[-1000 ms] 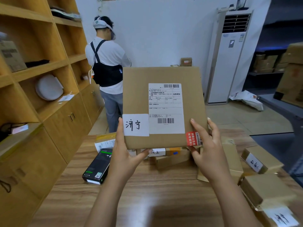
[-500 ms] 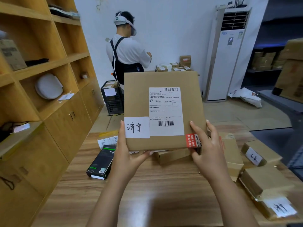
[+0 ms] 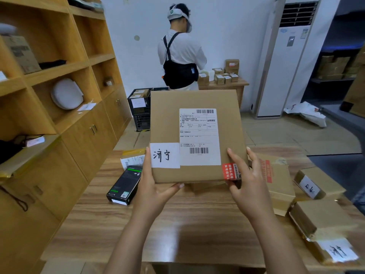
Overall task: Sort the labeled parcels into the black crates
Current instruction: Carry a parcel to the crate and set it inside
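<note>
Since a moment ago the flat parcel (image 3: 194,135) has sunk a little lower in front of the wearer, and the person in white (image 3: 180,56) at the back has stepped right, uncovering a black crate (image 3: 139,109) on the floor by the cabinets. The parcel is held upright above the surface (image 3: 177,224), clear of it: the left hand (image 3: 153,186) grips its lower left corner, fingers closed on the edge with the thumb under, and the right hand (image 3: 249,182) clamps the lower right corner. It is smooth brown cardboard, square and thin, with a white printed shipping label (image 3: 199,136), a white handwritten slip (image 3: 165,155) and a red sticker (image 3: 230,172). The surface is wood-grain, matte; small cardboard boxes (image 3: 320,184) lie at right, a glossy black carton (image 3: 124,184) at left.
</note>
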### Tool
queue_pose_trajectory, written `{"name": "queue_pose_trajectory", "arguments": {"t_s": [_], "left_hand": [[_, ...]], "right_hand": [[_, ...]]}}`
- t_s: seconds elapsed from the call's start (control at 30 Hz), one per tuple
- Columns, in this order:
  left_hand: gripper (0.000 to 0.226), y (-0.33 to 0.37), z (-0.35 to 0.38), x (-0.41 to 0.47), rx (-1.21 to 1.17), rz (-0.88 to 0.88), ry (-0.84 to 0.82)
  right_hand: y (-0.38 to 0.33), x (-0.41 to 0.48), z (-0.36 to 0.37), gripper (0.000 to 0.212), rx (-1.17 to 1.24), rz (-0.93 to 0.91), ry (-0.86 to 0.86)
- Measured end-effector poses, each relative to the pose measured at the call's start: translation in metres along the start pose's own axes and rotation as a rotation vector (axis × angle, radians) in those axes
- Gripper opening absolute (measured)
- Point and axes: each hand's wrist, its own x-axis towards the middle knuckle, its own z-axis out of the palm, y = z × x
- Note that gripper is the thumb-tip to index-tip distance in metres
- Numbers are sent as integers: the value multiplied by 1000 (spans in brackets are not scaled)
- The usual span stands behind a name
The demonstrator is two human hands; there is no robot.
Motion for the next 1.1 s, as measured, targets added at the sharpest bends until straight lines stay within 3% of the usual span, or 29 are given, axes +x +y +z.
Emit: {"name": "queue_pose_trajectory", "arguments": {"t_s": [1.1], "left_hand": [[123, 45, 107, -28, 121, -178, 357]], "right_hand": [[93, 90, -23, 87, 150, -238, -350]]}}
